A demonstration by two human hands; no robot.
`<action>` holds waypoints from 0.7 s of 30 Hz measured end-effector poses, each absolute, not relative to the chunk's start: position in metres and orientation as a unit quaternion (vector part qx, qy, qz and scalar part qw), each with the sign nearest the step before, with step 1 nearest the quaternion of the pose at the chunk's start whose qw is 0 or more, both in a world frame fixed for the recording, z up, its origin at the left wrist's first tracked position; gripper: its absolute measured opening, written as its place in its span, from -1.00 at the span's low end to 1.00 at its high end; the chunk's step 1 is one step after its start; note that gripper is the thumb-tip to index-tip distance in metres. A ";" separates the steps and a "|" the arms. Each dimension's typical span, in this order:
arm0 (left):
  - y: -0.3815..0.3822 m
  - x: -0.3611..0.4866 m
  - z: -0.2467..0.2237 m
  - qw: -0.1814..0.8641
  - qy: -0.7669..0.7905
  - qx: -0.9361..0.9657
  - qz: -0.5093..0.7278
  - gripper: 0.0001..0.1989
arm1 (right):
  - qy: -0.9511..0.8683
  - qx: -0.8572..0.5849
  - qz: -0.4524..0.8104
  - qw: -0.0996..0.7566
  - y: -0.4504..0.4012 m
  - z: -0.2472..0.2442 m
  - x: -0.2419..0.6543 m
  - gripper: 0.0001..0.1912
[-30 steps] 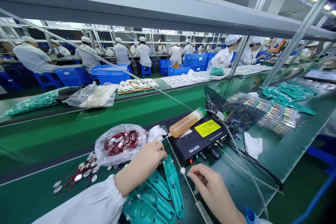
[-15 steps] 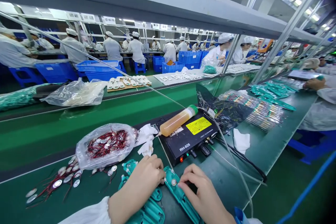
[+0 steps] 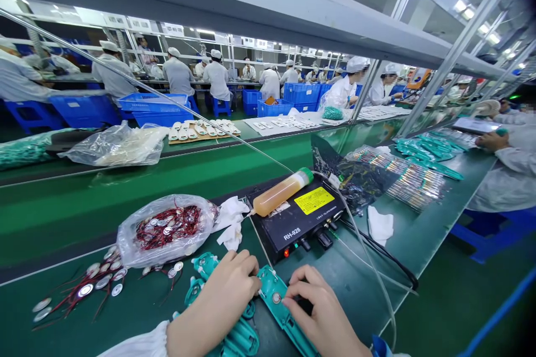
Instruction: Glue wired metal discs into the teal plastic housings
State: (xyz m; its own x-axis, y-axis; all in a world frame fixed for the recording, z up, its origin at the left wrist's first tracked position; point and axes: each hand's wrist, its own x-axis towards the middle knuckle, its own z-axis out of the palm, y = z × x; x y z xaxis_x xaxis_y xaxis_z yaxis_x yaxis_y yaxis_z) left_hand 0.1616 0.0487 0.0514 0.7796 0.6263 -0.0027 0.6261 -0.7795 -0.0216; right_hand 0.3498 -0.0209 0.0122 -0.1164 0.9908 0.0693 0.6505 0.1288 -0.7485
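A teal plastic housing half (image 3: 285, 318) lies slanted on the green bench between my hands. Near its upper end sits a small round disc (image 3: 276, 298), like the wired metal discs to the left. My left hand (image 3: 224, 295) is closed at the housing's upper left edge, fingertips on its rim. At the disc, my right hand (image 3: 320, 307) has thumb and forefinger pinched together; what lies between them is too small to make out. More teal housing halves (image 3: 240, 337) lie under and beside my left wrist.
A clear bag of red-wired discs (image 3: 167, 228) stands at left, with loose discs (image 3: 86, 290) beside it. Behind my hands is a black controller box (image 3: 288, 234) with an amber syringe (image 3: 282, 192) on top. A co-worker's hand (image 3: 494, 140) is at far right.
The camera view has shifted slightly. Both hands keep nearly the same places on the housing, and the right fingertips remain at the disc.
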 end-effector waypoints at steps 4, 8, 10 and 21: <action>0.049 0.161 0.050 0.011 -0.334 -0.942 0.005 -0.84 | -0.697 -0.594 0.270 0.297 -0.019 0.012 0.348 -0.85; 0.049 0.161 0.051 0.009 -0.334 -0.942 0.006 -0.85 | -0.706 -0.603 0.248 0.275 -0.019 0.009 0.347 -0.83; 0.049 0.161 0.052 0.011 -0.335 -0.942 0.007 -0.86 | -0.710 -0.610 0.231 0.266 -0.019 0.009 0.346 -0.84; 0.050 0.161 0.050 0.018 -0.327 -0.945 -0.006 -0.88 | -0.793 -0.527 0.138 0.273 -0.024 0.013 0.353 -0.78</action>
